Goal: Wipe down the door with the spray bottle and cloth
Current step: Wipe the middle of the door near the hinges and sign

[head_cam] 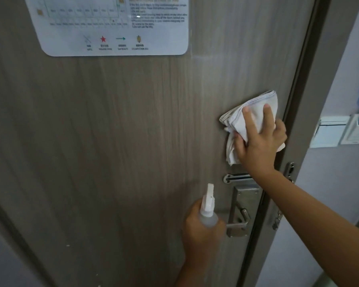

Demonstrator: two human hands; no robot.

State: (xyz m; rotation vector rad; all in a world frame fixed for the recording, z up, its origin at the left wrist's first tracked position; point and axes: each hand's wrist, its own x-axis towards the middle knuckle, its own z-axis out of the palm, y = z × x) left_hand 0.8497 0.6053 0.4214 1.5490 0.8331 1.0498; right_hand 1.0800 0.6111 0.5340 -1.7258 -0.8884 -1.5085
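The right hand [259, 137] presses a folded white cloth [251, 112] flat against the door [112, 141], close to the door's right edge and just above the metal latch bar [236, 177]. Its grip is partly wide: two fingers lie straight on top of the cloth, while the thumb curls under the lower fold and pinches it, so the cloth is held and pushed at the same time. The cloth lies up and to the left from the palm, and its long axis is tilted, going from the lower left to the upper right. The unwiped part of the door is mostly to the left and below, so I judge that the next stroke should go leftward or downward, and the right hand is clearly the nearer one for that. The left hand [201, 226] is lower, just beside the lever handle [238, 222], and its grip is closed around a small clear spray bottle [208, 210], which stands nearly upright with the white nozzle pointing up toward the door. The door is grey-brown with a vertical wood grain, and it seems a little shinier near the cloth. A white notice sheet [116, 27] is fixed high on it, well apart from both hands. The lock plate may obstruct a downward stroke.
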